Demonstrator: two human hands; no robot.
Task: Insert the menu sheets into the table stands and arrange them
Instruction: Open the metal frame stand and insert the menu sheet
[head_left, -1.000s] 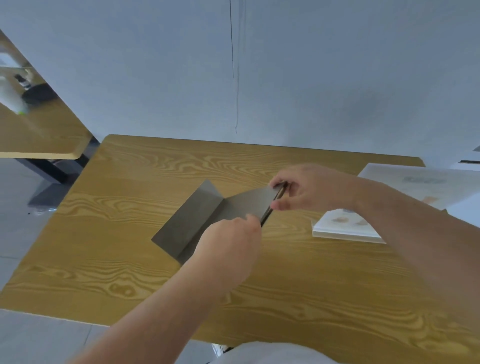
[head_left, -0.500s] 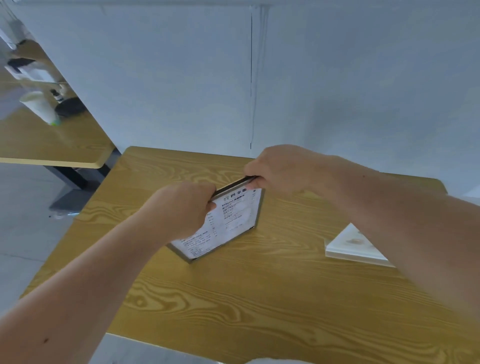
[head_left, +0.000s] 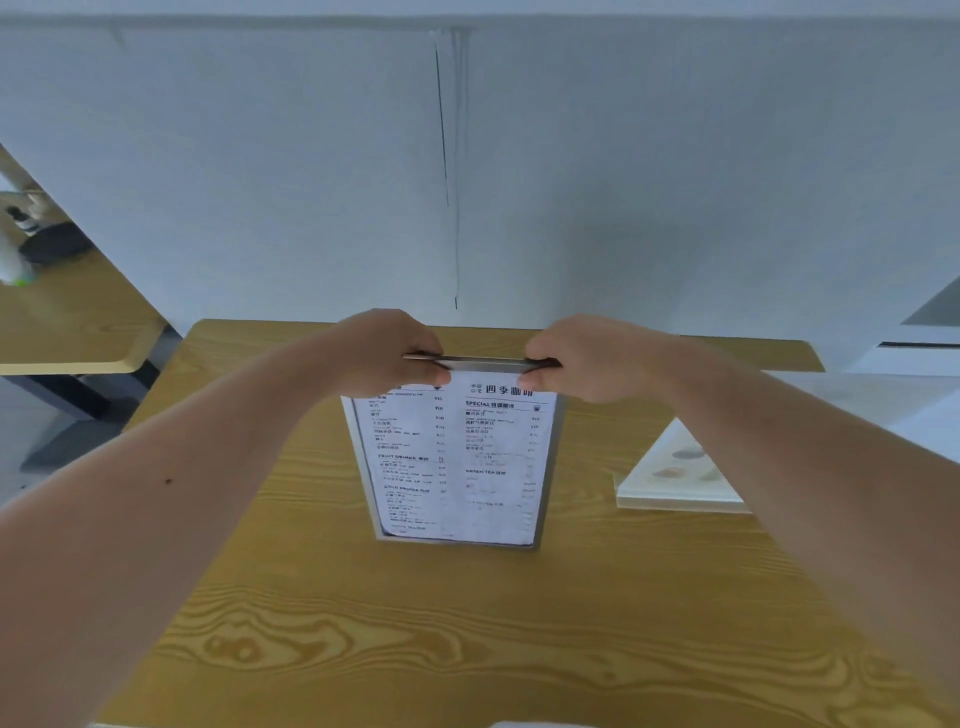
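Note:
A grey-framed table stand (head_left: 548, 467) stands upright in the middle of the wooden table (head_left: 415, 649), its face turned toward me. A white menu sheet (head_left: 457, 467) with black print fills the frame. My left hand (head_left: 395, 353) pinches the stand's top left corner. My right hand (head_left: 576, 358) pinches its top right corner. The stand's lower edge rests on the tabletop.
A stack of white sheets (head_left: 680, 478) lies on the table to the right, partly under my right forearm. A pale wall (head_left: 623, 182) rises just behind the table. A second wooden table (head_left: 67, 322) with bottles stands at the left.
The stand lay flat with its grey back up, then was turned over and raised. It now stands upright and square to me, both hands at its top corners.

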